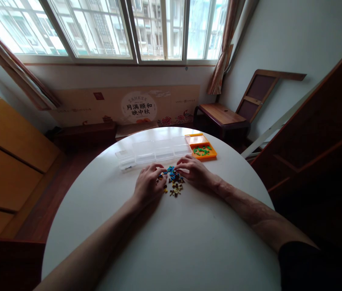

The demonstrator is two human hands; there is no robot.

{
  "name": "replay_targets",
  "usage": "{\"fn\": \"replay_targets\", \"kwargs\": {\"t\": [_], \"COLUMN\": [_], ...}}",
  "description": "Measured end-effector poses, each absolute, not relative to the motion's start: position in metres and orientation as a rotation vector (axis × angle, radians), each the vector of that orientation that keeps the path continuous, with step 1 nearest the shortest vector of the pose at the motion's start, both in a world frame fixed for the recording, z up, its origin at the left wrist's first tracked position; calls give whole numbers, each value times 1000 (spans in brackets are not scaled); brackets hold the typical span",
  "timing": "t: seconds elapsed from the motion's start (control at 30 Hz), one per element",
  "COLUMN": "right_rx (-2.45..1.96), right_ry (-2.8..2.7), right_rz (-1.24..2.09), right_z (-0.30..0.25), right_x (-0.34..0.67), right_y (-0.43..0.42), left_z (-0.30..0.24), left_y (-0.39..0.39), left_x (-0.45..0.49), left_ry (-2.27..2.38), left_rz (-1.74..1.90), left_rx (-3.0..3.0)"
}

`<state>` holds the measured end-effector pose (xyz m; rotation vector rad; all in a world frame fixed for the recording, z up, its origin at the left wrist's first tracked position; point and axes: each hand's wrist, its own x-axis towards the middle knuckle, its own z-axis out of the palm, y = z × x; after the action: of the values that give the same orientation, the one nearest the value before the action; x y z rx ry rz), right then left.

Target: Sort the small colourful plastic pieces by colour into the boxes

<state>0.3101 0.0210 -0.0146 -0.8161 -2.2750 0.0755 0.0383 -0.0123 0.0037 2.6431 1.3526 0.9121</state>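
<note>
A small pile of tiny building-block pieces [176,177], blue, dark, brown and yellow, lies on the white table between my hands. My left hand [149,182] rests at the pile's left side, fingers stretched over its edge and the thumb apart from them. From the right, my right hand [193,170] reaches to the blue pieces with curved, spread fingers. Both hands' fingertips are at the pile; no held piece can be made out. Behind the right hand sits an orange tray [213,155] with several green pieces [201,150]. A clear plastic compartment box [145,152] stands beyond the left hand.
The round white table [171,242] has its curved far edge just past the boxes. A wooden chair [224,115] stands behind it to the right. A printed cardboard panel [98,107] leans under the window, and a wooden cabinet [9,149] is on the left.
</note>
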Motion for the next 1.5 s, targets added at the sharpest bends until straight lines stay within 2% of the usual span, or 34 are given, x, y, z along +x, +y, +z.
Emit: {"fn": "replay_targets", "kwargs": {"t": [0.33,0.63,1.5], "right_rx": [-819,-808,-821], "right_ry": [-2310,-2280,-2313], "right_rz": [88,248,272], "right_z": [-12,-13,-16], "right_x": [307,310,311], "right_y": [16,18,21], "left_z": [7,8,7], "left_y": [-14,-15,-14], "left_x": [40,39,39], "left_ry": [1328,1337,1338], "left_rz": [900,891,889], "left_rx": [2642,2624,2620]}}
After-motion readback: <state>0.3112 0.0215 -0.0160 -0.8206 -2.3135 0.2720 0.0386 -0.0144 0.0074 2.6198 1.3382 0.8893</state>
